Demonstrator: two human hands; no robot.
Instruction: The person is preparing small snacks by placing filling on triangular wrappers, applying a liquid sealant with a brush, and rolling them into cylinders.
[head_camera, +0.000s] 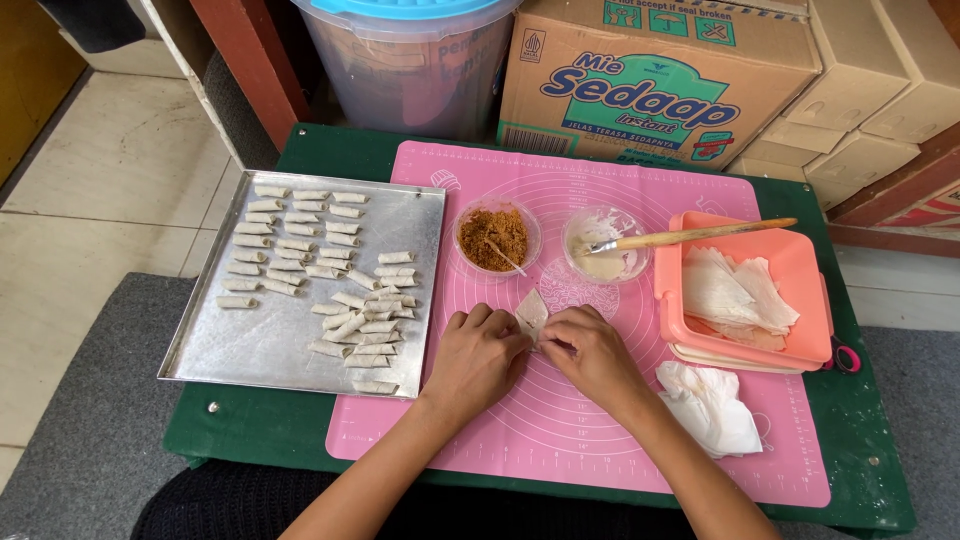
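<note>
Two hands: left hand (478, 352) and right hand (592, 352) pinched shut on thin triangular wrapper (531, 312) | smooth pink mat (600, 420) | metal tray (250, 345) of small rolls (350, 325)

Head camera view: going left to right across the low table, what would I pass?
Metal tray of small rolls → bowl of brown crumbs → clear bowl of paste → pink tub holding thin wrappers. All but the tray sit on the pink mat.
</note>
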